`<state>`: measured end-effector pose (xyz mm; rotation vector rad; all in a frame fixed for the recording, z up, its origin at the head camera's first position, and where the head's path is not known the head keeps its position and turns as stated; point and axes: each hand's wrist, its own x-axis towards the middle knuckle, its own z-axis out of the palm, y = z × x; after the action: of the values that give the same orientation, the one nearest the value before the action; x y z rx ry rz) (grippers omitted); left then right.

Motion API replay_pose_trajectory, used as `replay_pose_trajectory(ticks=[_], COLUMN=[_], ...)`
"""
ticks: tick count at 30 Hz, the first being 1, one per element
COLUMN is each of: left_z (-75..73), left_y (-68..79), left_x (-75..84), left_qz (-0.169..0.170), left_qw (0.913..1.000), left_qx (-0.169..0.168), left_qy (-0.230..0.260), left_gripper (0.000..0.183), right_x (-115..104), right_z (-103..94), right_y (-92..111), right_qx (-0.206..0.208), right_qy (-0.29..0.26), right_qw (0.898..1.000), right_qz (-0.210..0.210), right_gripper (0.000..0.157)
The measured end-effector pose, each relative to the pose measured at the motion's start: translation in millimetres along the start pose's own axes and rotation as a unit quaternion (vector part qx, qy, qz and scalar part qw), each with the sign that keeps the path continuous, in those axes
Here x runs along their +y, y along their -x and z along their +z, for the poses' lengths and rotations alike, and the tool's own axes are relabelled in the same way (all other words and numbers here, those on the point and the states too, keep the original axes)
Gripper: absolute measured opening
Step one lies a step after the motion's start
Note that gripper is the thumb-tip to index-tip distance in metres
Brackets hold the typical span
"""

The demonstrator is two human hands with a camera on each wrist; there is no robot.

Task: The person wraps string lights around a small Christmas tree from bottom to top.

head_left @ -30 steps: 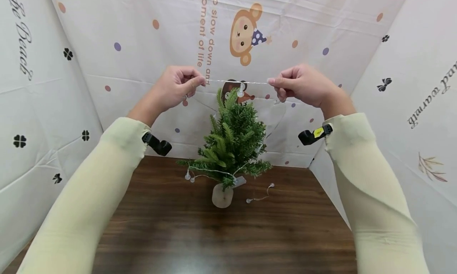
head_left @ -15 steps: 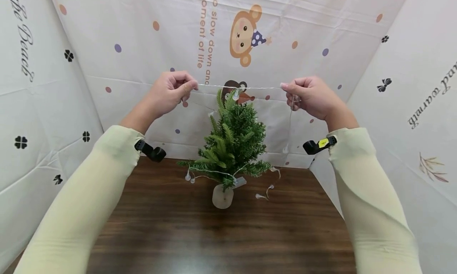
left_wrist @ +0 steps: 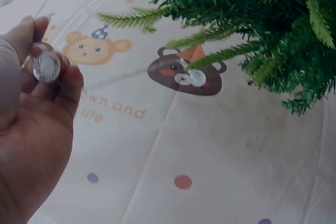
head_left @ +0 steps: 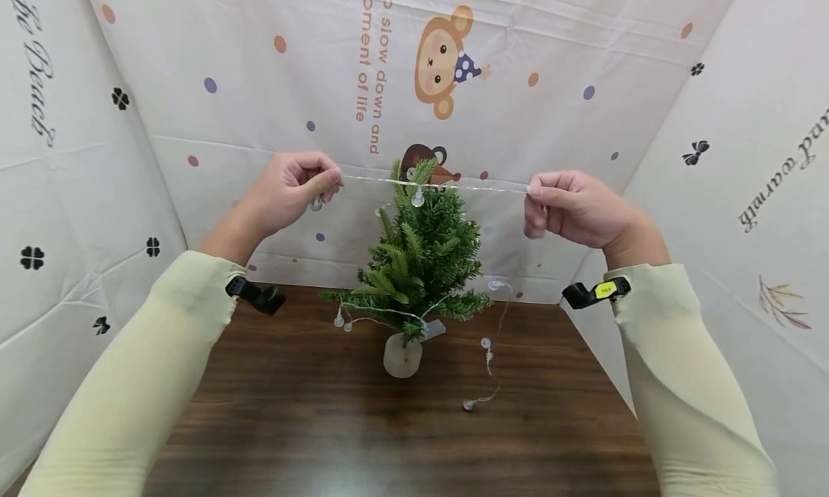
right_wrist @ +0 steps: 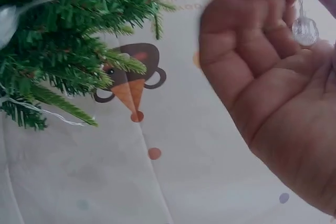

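Observation:
A small green artificial Christmas tree (head_left: pixel 424 260) stands on a round pale base (head_left: pixel 402 356). A string of lights (head_left: pixel 479 188) with clear round bulbs runs taut across the front of the treetop. My left hand (head_left: pixel 291 191) pinches it on the left between thumb and index finger; a clear bulb (left_wrist: pixel 46 67) hangs by that palm. On the right, my right hand (head_left: pixel 579 209) pinches the string, with another bulb (right_wrist: pixel 305 31) by its palm. One bulb (head_left: pixel 417 196) dangles before the treetop. More of the string wraps the lower branches, with bulbs (head_left: pixel 339 320) at the left.
The string's loose tail, with several bulbs (head_left: pixel 486 344), trails down to the brown wooden table (head_left: pixel 363 432) right of the tree. A clear box (head_left: pixel 434 329) sits by the trunk. Printed white cloth walls (head_left: pixel 259 87) enclose the back and sides.
Both hands have moved apart and down toward me, bringing the stretched string from above the treetop to in front of it. The loose tail on the right has slid nearer along the table.

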<state>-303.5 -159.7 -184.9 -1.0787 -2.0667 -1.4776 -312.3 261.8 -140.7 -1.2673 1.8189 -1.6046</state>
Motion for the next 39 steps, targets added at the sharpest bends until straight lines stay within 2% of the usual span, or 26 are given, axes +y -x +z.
replay_pose_trajectory(ticks=[4,6,11,15,17,19,22,24,28,34,39], left_z=[-3.4,-5.0,-8.6,-10.5,-10.6,-10.5,-9.8,-8.5,-5.0,-2.2,-1.1], left_y=[9.2,13.3,17.2,16.2,16.5,17.5,20.1,22.6,30.1,41.5,45.3], left_x=[-6.8,-11.9,-33.6,-49.3,-51.4,-50.7,-50.6,-50.8,-51.5,-55.4,-60.0], left_qz=[0.015,0.018,0.022,0.036,0.043,0.046,0.041,0.037,0.046,0.079,0.087], left_qw=[0.9998,0.9997,0.999,0.9967,0.9955,0.9946,0.9957,0.9967,0.9969,0.9939,0.989], left_qx=[0.006,0.008,0.011,0.017,0.02,0.022,0.027,0.028,0.021,0.002,0.001], left_qy=[0.009,0.013,0.036,0.07,0.082,0.09,0.079,0.066,0.061,0.077,0.12], left_gripper=[0.015,0.014,0.013,0.015,0.016,0.017,0.016,0.016,0.018,0.024,0.021], right_x=[3,4,5,6,8,12,18,22,30,39,42], right_z=[9.7,14.4,23.4,25.7,26.3,28.3,34.9,41.1,55.0,71.7,80.3], right_y=[6,12,28,43,49,53,54,54,54,53,50], right_qx=[-0.025,-0.019,0.032,0.074,0.071,0.061,0.027,0.007,-0.032,-0.054,-0.083], right_qy=[-0.02,-0.015,0.03,0.096,0.121,0.129,0.091,0.067,0.044,0.049,0.031], right_qw=[0.999,1.0,0.998,0.991,0.989,0.99,0.993,0.992,0.99,0.986,0.977], right_qz=[-0.003,0.006,0.038,0.062,0.045,0.005,-0.073,-0.104,-0.129,-0.147,-0.193], right_gripper=[0.035,0.034,0.035,0.026,0.023,0.031,0.037,0.038,0.036,0.034,0.029])
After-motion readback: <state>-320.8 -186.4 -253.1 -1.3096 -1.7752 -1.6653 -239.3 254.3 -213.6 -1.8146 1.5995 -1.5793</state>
